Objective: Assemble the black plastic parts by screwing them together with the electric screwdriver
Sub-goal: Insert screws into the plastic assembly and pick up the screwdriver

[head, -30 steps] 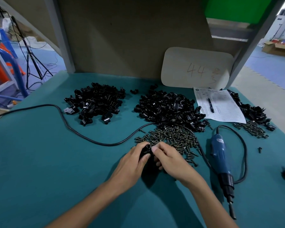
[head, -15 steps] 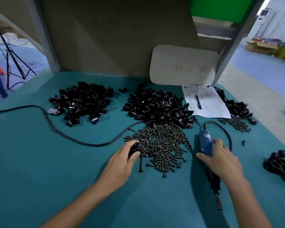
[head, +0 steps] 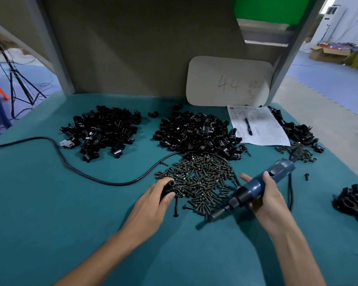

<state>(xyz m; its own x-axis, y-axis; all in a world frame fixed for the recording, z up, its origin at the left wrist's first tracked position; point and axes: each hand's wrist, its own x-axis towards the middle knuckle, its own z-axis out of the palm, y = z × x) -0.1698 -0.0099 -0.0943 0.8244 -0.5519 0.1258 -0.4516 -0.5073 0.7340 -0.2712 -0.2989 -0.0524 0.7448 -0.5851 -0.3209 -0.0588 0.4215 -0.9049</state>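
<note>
My left hand [head: 153, 198] grips a small black plastic part [head: 169, 186] on the teal table, at the left edge of a heap of dark screws [head: 201, 180]. My right hand [head: 267, 198] holds the blue electric screwdriver [head: 260, 185] lifted off the table, its bit slanting down and left over the screws, a short way right of the part. Two piles of black parts lie behind: one at the left [head: 103, 130], one in the middle [head: 196, 133].
The screwdriver's black cable [head: 66, 162] snakes across the table's left half. A paper sheet with a pen [head: 256, 129] lies back right, a white board [head: 227, 81] leans behind it. More black parts [head: 298, 131] and assembled pieces [head: 351, 201] sit at the right.
My right hand left the part, reached right, took the screwdriver and lifted it toward the screws. My left hand stayed on the black part.
</note>
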